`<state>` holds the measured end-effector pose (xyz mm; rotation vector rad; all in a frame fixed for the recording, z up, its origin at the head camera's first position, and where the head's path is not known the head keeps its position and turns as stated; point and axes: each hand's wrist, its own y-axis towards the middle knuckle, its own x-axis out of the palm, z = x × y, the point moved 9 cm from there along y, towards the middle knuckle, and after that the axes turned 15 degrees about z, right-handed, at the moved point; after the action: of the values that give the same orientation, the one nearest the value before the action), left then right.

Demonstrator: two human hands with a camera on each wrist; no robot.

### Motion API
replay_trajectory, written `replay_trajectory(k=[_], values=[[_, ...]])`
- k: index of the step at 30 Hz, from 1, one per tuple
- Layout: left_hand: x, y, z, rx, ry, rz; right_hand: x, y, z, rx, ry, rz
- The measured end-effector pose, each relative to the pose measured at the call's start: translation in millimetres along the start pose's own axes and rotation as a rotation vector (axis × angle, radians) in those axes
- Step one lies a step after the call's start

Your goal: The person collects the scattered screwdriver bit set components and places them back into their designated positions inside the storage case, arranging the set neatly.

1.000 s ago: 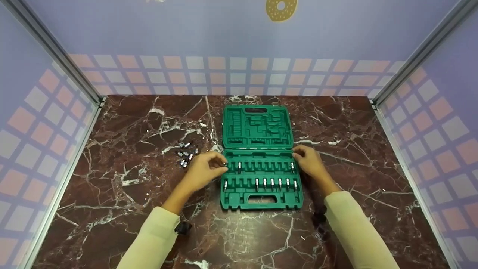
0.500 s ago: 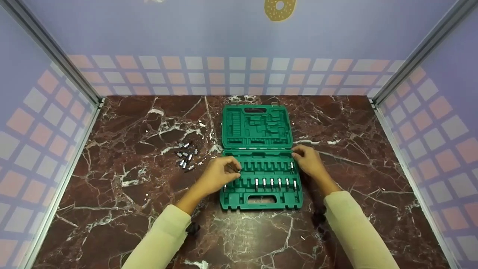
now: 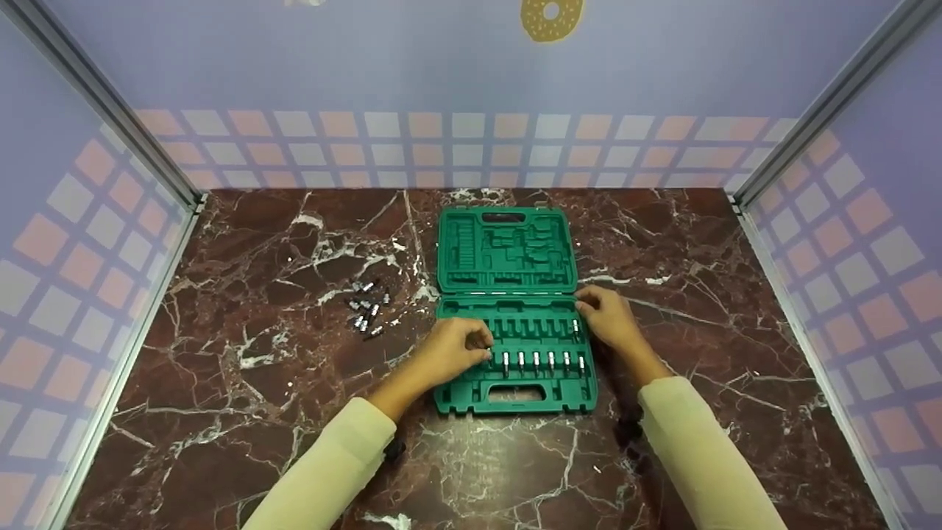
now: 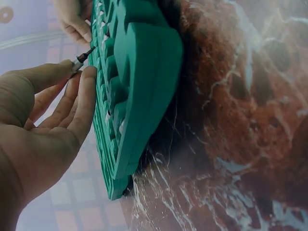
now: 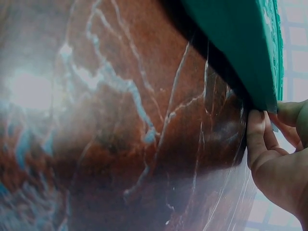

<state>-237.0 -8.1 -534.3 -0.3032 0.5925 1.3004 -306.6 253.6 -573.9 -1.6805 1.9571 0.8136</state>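
Note:
My left hand [image 3: 452, 350] is over the left part of the open green tool case [image 3: 508, 405]. Between its thumb and fingertips it pinches a socket bit [image 4: 77, 64], silver at the body with a dark narrow tip, seen in the left wrist view. My right hand [image 3: 607, 316] grips the case's right edge near the hinge; in the right wrist view its thumb and fingers [image 5: 256, 126] meet at the case corner. Several bits stand in the lower row, among them a silver bit [image 3: 536, 361]. One more bit [image 3: 575, 328] sits at the upper row's right end. My left hand hides the left slots.
A loose pile of bits [image 3: 364, 305] lies on the marble-patterned table [image 3: 257, 412] left of the case. The case lid [image 3: 508, 250] lies folded back, away from me. Tiled-pattern walls [image 3: 471, 140] enclose the table at the back and sides.
My left hand has moved right from the case's left edge to over its slots, and slightly towards me, still pinching the bit. My right hand has stayed at the case edge.

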Motion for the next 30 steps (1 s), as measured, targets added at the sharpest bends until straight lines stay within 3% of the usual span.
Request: replay_trajectory(k=[4,11,20,30], values=[[6.5,-0.1,2.8,0.040,0.058,-0.014,1.5,-0.6,1.5,0.006,0.002,-0.012],[16.7,0.0,1.6,0.051,0.139,-0.049,0.8,-0.9,-0.5,-0.005,-0.001,0.004],[21.4,-1.6,-0.7,0.073,0.273,-0.033,0.1,0.0,-0.5,-0.015,-0.007,0.030],[20.4,3.4,-0.1,0.085,0.352,-0.012,0.1,-0.4,-0.2,0.000,-0.013,0.003]])
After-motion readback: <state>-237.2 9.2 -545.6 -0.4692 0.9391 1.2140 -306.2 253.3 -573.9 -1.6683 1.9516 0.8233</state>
